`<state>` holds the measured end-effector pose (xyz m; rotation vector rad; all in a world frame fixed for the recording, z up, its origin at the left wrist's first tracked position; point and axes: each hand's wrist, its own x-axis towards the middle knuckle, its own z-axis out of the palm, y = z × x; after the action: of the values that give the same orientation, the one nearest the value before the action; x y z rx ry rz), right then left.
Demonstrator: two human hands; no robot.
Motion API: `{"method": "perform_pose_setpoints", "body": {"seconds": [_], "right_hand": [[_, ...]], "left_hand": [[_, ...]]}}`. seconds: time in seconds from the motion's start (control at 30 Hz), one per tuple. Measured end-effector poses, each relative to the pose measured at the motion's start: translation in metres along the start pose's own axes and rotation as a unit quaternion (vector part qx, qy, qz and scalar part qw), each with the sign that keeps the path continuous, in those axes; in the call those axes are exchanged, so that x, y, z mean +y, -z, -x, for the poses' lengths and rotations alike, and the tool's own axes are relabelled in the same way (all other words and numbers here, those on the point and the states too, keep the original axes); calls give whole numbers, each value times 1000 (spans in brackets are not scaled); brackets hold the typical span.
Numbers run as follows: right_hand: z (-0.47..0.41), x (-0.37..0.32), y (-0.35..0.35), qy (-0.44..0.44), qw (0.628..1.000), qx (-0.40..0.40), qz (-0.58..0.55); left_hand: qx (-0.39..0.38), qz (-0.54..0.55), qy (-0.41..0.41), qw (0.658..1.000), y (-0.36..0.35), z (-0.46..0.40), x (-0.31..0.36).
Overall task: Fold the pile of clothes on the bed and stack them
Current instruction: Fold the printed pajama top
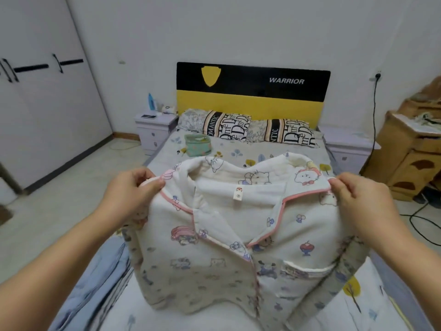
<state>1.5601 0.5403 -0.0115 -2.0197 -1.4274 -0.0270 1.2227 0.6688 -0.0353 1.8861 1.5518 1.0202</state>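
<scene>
Hanging from two pinches, the pyjama top (229, 247) is held up above the foot of the bed (238, 151), front side towards the wearer of the camera, collar uppermost and the hem trailing down onto the sheet. The left hand (133, 187) is closed on the left shoulder seam beside the pink-piped collar, fabric being nipped between thumb and curled fingers; the right hand (355, 189) is closed in the same way on the right shoulder. Neither grip is seen to hold anything else.

The relation that matters is judged to be this: the garment's long axis runs straight down from the line between the two grips, collar to hem, and both hands are set equally far from its midline, so neither is the nearer. For a flat lay, the top would probably need to be lowered away from the body, towards the pillows (250, 130). A blue cloth (100, 283) lies bunched at the left edge of the bed, just beside the hanging hem.
</scene>
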Motion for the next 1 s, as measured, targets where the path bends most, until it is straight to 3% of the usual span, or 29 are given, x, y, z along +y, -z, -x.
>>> {"method": "perform_pose_setpoints", "body": {"seconds": [0.2,0.43,0.53,0.77,1.0], "right_hand": [[-13,-20,37,55,998,16,39],[-57,-33,34,53,998,-27,18],[-70,-20,-21,-8,993,-105,56],[-31,71,-226,-147,950,-274,40],[2,141,-363,-236,945,-225,-4]], "left_hand": [[61,-17,-48,997,45,8,31],[40,-38,-74,996,58,-42,25],[26,-76,-70,994,12,-63,-9],[-124,-131,34,983,-133,-58,-153],[-142,-117,76,980,-235,-58,-256]]}}
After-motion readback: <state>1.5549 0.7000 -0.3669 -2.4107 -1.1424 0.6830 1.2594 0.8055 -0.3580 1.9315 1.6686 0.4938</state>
